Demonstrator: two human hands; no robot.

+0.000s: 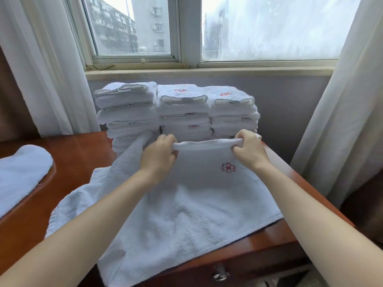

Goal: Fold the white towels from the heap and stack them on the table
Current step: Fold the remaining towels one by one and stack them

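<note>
By window (269,27) w/ curtains (41,69), wood table (78,154), towel (186,214) spread, 3 stacks (182,112)

Terry cloth on polished wood.
A white towel (186,214) of nubbly, matt looped cloth covers a counter (83,150) of glossy reddish-brown wood; its flower emblem (228,168) is red thread. The folded stacks (182,119) behind show the same soft pile, the curtains (47,65) are thin matt fabric, the drawer pull (220,274) shiny metal.

A single wide-angle view from the person's head looks forward and down, close over the counter (83,154), facing the window (132,27) at 12 o'clock.
</note>
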